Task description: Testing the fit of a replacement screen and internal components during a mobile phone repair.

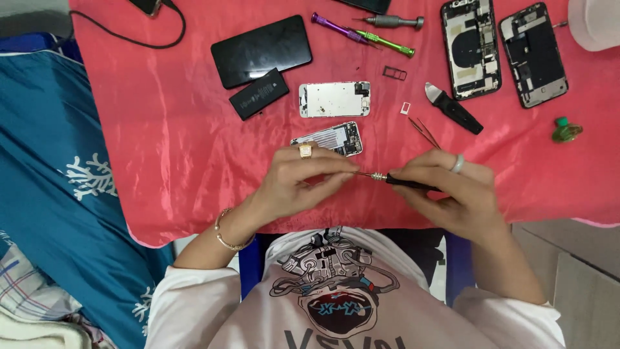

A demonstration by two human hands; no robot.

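Observation:
My right hand (452, 194) grips a small black-handled screwdriver (403, 182) with its metal tip pointing left. My left hand (303, 178), wearing a gold ring, pinches the screwdriver's tip between thumb and fingers. Both hands hover over the near edge of the red cloth (161, 161). Just beyond my left hand lies a small opened phone body (330, 137) with its inner parts showing. A silver phone plate (334, 99) lies a little farther away.
A black phone (261, 50) and a black battery (258, 94) lie at the back left. Two opened phone housings (500, 48) sit at the back right. Purple, green and grey screwdrivers (374, 32), red tweezers (423, 132), a black pry tool (455, 108) and a green bottle (566, 130) are scattered around.

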